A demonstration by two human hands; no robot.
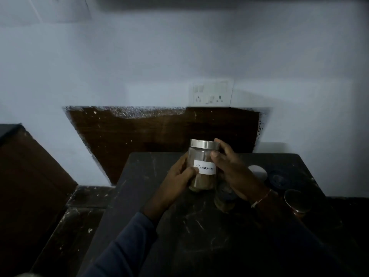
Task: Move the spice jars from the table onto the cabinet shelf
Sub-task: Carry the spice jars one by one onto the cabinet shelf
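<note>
A clear spice jar with a steel lid, a white handwritten label and brown powder in its lower part is held upright over the dark table. My left hand grips its left side and my right hand wraps its right side and lid edge. A second jar stands on the table just below my right hand. Two more dark-lidded jars stand to the right, one further back and another nearer. No cabinet shelf can be made out.
A round white spot shows on the table beside my right wrist. Behind the table is a dark wooden panel under a wall socket plate. A dark brown piece of furniture stands at the left. The scene is dim.
</note>
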